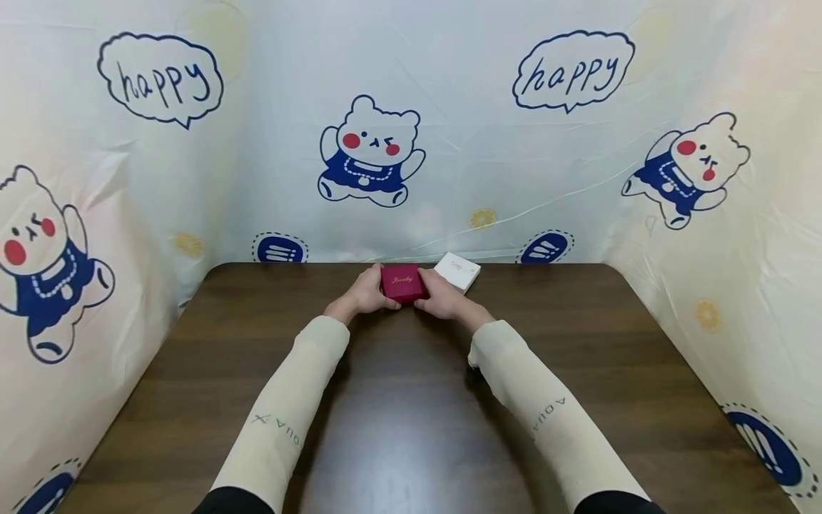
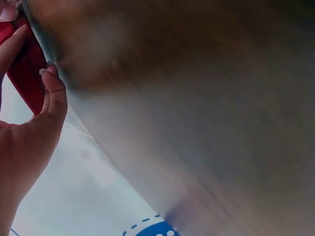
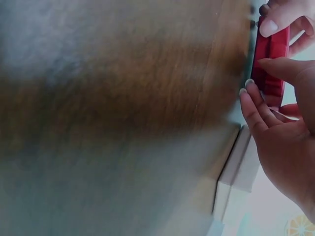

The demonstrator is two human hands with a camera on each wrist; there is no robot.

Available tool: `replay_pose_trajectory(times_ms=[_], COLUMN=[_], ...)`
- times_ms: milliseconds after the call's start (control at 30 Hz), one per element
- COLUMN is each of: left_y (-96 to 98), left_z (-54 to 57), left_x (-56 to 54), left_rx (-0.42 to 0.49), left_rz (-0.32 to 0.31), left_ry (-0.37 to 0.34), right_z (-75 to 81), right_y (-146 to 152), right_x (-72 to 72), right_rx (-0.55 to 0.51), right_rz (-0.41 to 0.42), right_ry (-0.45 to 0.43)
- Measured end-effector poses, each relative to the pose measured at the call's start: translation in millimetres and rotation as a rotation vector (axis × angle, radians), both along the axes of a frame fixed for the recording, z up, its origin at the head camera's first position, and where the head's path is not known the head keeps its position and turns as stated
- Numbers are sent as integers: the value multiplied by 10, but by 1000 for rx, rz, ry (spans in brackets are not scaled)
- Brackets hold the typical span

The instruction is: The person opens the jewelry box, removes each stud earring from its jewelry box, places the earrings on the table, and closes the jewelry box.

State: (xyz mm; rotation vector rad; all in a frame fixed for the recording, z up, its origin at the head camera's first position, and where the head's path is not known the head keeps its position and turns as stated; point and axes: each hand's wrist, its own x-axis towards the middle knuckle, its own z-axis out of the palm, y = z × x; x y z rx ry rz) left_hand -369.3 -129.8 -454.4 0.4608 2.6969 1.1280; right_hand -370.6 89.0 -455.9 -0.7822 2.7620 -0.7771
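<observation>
A small red jewelry box [image 1: 402, 283] with gold lettering on its lid is at the far edge of the table. From its left side my left hand [image 1: 367, 291] grips it, thumb on the near face. My right hand [image 1: 443, 294] holds the opposite side in the same way. In the right wrist view, the thumb and fingers are bent around the red box [image 3: 270, 64], and fingertips of the other hand show above. The left wrist view catches only part of the box [image 2: 30, 73] between the fingers.
Just beyond my right hand lies a white box [image 1: 459, 270] with faint lettering, near the far table edge. The dark wooden table [image 1: 411, 428] reaches toward me. A printed cloth [image 1: 462, 157] with bear drawings hangs around its back and sides.
</observation>
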Motion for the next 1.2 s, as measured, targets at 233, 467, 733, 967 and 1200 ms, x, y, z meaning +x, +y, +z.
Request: replay_pose_trajectory(times_ms=[233, 467, 733, 967, 1200], left_y=[32, 37, 67, 84, 104], left_z=[44, 153, 172, 162, 166], left_x=[65, 148, 279, 376, 462], left_rx=[-8, -38, -64, -55, -45], left_rz=[-49, -85, -123, -125, -153], left_ry=[15, 37, 51, 38, 21], right_z=[62, 192, 265, 268, 282], right_y=[103, 152, 206, 255, 291], right_x=[57, 86, 223, 294, 394], right_rx=[-4, -31, -44, -40, -15], right_rz=[18, 64, 77, 95, 106], right_ry=[-3, -4, -53, -52, -33])
